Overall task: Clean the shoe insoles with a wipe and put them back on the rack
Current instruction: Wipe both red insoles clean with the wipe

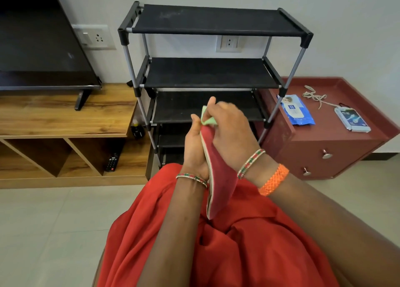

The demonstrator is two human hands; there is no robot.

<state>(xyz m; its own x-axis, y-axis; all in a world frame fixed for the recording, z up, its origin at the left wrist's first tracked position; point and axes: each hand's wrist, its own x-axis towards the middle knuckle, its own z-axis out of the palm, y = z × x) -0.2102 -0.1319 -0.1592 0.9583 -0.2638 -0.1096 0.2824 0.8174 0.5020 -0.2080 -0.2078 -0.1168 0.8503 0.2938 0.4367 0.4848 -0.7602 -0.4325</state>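
Insole (218, 182), red on top with a pale edge, stands tilted on its side over the person's red lap, heel end down near 6 o'clock and toe end up. The left hand (194, 150) holds it from the 9 o'clock side, its grip curled round the edge. The right hand (229, 131) is at the toe end, its grip pinched tight on a small green wipe (205, 119) that touches the tip.

I think the wiping step is going on now. To do it well, keep the left hand firm so the insole does not bend, and rub the wipe in long strokes from toe to heel, going over the edges too.

Farther off at 12 o'clock stands the black shoe rack (212, 72); I see nothing on the shelves in view. At 2 o'clock a blue wipes pack (297, 111) lies on the red cabinet (346, 148). At 10 o'clock a TV (39, 37) sits on a wooden surface (65, 118).
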